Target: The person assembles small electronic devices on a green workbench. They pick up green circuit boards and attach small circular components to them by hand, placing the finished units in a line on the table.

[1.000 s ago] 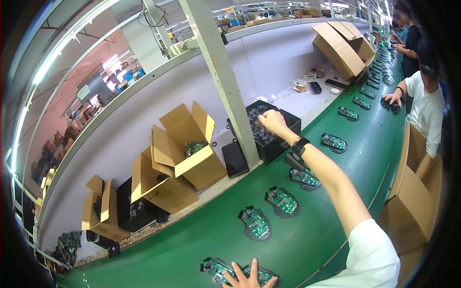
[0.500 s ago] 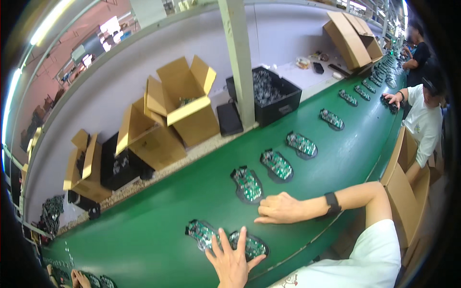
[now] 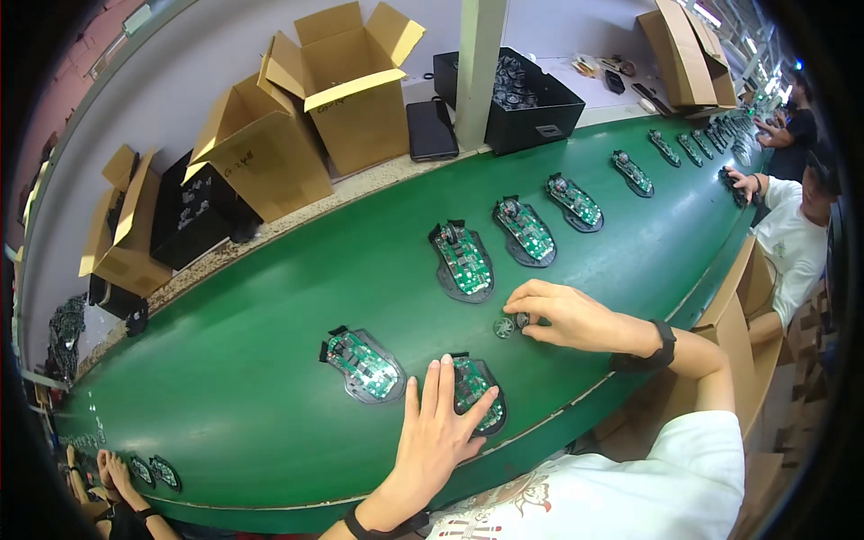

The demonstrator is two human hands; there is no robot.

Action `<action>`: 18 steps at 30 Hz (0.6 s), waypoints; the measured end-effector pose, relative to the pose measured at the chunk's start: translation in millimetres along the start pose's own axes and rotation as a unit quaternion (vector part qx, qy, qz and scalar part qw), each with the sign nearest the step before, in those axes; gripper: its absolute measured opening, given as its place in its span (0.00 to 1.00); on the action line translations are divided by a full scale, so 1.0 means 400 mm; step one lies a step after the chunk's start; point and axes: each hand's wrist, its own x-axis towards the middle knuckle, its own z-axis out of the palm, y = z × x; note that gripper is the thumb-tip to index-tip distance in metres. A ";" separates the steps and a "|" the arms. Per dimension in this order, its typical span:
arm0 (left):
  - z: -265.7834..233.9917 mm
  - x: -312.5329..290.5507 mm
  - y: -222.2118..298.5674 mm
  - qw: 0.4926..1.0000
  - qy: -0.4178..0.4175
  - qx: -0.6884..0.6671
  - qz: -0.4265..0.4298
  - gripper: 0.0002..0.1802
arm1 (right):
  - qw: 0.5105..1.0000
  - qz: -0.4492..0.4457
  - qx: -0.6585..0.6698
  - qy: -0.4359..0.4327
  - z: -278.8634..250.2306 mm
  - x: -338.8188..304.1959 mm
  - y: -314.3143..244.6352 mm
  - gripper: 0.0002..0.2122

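My left hand [image 3: 441, 409] has its fingers stretched out, resting on the near computer mouse base [image 3: 475, 389], which carries a green circuit board. To its left lies another mouse base [image 3: 364, 367] with a board, apart from the hand. My right hand [image 3: 567, 317] is low over the green belt, thumb and fingertips pinched on a small dark wheel [image 3: 523, 319], partly hidden by the fingers. Beside it a spoked wheel [image 3: 504, 328] lies on the belt. Just beyond are further mouse bases [image 3: 465, 261] with circuit boards.
More boards line the green belt [image 3: 261, 360] to the far right. Open cardboard boxes [image 3: 360, 126] and a black bin [image 3: 535, 126] of small parts stand along the back ledge. A co-worker's hand [image 3: 745, 184] is at the right; other people's hands [image 3: 112, 472] work at the lower left.
My view has shifted. My right hand, earlier curled on the belt, now has small wheels showing at its fingertips. My left hand remains on the near mouse base, farther from the left one.
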 end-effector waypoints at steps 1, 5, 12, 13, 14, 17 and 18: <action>-0.005 0.002 -0.003 1.000 -0.009 0.008 0.010 0.44 | 1.000 -0.009 0.013 0.017 0.006 -0.001 0.003 0.18; -0.017 -0.008 -0.013 1.000 -0.011 0.021 -0.002 0.44 | 0.997 -0.023 -0.044 0.051 0.019 -0.009 0.010 0.15; -0.003 -0.050 -0.020 0.999 0.004 0.030 -0.024 0.41 | 0.999 -0.037 0.021 0.028 0.022 0.006 -0.086 0.16; -0.001 -0.042 -0.023 0.999 0.014 0.029 -0.017 0.40 | 0.998 -0.043 0.032 0.027 0.035 0.010 -0.106 0.16; 0.003 -0.039 -0.027 0.999 0.025 0.028 -0.011 0.40 | 0.998 -0.041 0.043 0.005 0.049 0.017 -0.124 0.16; 0.018 -0.048 -0.033 0.999 0.032 0.028 -0.013 0.38 | 0.995 -0.101 0.009 -0.001 0.115 0.045 -0.133 0.15; 0.021 -0.050 -0.033 0.999 0.037 0.027 -0.009 0.37 | 0.994 -0.106 -0.004 0.009 0.125 0.051 -0.136 0.14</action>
